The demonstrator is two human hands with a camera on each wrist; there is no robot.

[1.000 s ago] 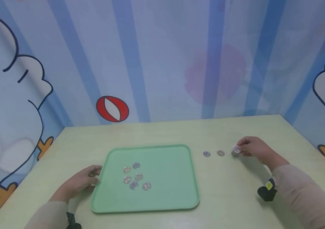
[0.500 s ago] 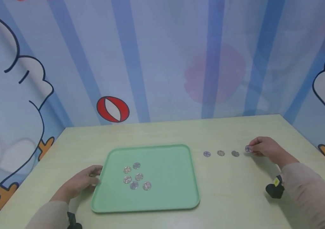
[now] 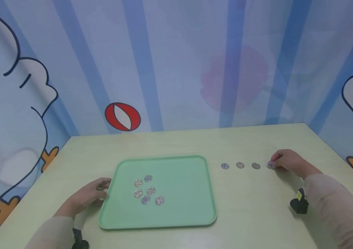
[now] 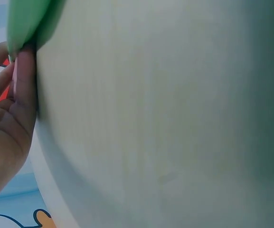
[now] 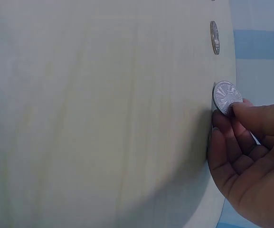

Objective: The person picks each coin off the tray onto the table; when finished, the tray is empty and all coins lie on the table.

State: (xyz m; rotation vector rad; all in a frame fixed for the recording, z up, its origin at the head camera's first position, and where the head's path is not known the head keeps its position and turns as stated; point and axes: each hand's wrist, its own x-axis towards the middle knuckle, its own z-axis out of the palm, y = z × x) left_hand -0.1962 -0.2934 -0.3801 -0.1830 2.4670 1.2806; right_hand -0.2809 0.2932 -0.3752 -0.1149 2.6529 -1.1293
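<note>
My right hand (image 3: 289, 160) pinches a silver coin (image 5: 227, 97) between thumb and fingers, at the right end of a row on the table. In the right wrist view the coin tilts up slightly, its edge close to the tabletop. To its left lie three more coins, the nearest one (image 3: 256, 166) flat. My left hand (image 3: 86, 195) rests at the left rim of a green tray (image 3: 185, 207), with thumb and fingertips against the edge. Inside the tray, left of centre, lies a loose group of several silver coins (image 3: 150, 190).
The pale wooden table (image 3: 251, 214) ends at the back against a blue striped cloth backdrop (image 3: 182, 69) with cartoon prints. Similar cloth stands on the left and right sides. A black wrist camera (image 3: 299, 204) hangs under the right sleeve.
My right hand has carried its coin to the right, past the third coin in the row, then lowered it to the table. The left hand and tray stay put.
</note>
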